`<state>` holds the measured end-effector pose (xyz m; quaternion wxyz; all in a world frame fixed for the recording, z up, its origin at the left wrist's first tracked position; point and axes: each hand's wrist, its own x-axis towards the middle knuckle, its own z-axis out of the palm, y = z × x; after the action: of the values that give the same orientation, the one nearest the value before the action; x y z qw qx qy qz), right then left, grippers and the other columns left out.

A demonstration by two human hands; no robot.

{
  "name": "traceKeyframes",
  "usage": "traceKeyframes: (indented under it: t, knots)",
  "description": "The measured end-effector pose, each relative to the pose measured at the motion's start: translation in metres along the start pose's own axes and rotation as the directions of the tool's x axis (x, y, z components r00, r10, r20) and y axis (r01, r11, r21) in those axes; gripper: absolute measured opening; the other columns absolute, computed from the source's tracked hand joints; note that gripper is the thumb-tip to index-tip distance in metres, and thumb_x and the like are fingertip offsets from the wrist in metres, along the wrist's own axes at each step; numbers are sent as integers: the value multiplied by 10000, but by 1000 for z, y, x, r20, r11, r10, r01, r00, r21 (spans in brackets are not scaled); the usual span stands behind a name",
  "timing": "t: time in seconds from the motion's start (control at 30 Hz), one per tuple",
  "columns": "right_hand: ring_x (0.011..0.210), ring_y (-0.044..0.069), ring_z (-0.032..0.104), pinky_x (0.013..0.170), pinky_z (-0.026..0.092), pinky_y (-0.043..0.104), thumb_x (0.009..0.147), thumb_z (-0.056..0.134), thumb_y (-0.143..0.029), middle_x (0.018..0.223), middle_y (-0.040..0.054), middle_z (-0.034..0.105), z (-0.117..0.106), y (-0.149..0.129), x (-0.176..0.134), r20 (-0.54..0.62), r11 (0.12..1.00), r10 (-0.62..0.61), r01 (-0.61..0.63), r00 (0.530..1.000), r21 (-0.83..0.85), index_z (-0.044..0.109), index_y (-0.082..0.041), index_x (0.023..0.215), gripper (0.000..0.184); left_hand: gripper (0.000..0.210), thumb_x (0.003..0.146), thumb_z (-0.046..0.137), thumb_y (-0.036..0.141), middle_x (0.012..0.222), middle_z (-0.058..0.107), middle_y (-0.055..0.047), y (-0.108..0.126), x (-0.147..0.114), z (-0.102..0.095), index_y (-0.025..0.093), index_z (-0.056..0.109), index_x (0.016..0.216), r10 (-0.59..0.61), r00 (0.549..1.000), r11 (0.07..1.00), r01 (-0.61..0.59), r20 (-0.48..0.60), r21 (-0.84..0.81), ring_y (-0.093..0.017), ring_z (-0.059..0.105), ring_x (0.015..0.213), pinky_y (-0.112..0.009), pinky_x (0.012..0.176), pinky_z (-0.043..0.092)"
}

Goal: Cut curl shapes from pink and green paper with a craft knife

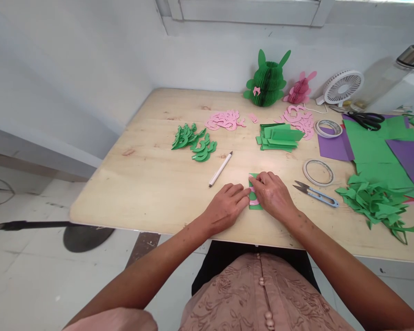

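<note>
A small green paper rectangle [255, 207] lies near the table's front edge, with a curved pink paper cutout [254, 202] on top of it. My left hand [227, 207] rests at its left side, fingers bent and fingertips pressing the cutout. From the right, my right hand [271, 193] is closed over the upper part, its fingers curled and its thumb near the top of the pink cutout. My right fingers hide part of both papers. A white pen [221, 169] lies just beyond my left hand. Blue-handled thread snips [316, 194] lie right of my right hand.
Green cutouts [193, 141], pink cutouts [224, 120] and folded green strips [279, 137] lie farther back. Tape rolls [318, 173], green scraps [377, 202], black scissors [365, 120] and purple paper [334, 146] are at right. A green honeycomb paper figure [267, 80], a pink one [300, 89] and a fan [343, 87] stand by the wall.
</note>
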<state>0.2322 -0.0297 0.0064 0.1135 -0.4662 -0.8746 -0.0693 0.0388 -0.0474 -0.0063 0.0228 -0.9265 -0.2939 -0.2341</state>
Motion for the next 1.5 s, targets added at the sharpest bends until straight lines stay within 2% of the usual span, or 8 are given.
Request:
traceKeyframes:
  t: [0.33,0.87,1.5]
  knots:
    - [783,222,436,684,317,330,905,472,-105,846,95,561,1,1,0,-9,1000,-4,4,1000,13,667,-152,1030,236,226,965,383,106,1197,641,-95,1,0,-1,143,587,873,16,998,999,-19,63,45,-218,548,1049,-378,873,452]
    - [812,232,435,687,325,335,920,488,-162,894,110,580,3,1,-2,-53,1000,-11,12,999,20,663,-146,1068,230,218,952,394,98,1251,628,-92,0,-2,2,139,597,883,-3,1000,1000,3,16,-1,-224,549,1069,-383,893,460]
    - [814,232,447,694,335,341,932,486,-176,892,110,584,3,0,-2,-47,1000,-2,3,999,15,666,-142,1080,236,235,943,382,82,1149,668,-93,2,-5,3,153,594,872,-24,999,1000,23,-22,-13,-219,578,1045,-381,873,485]
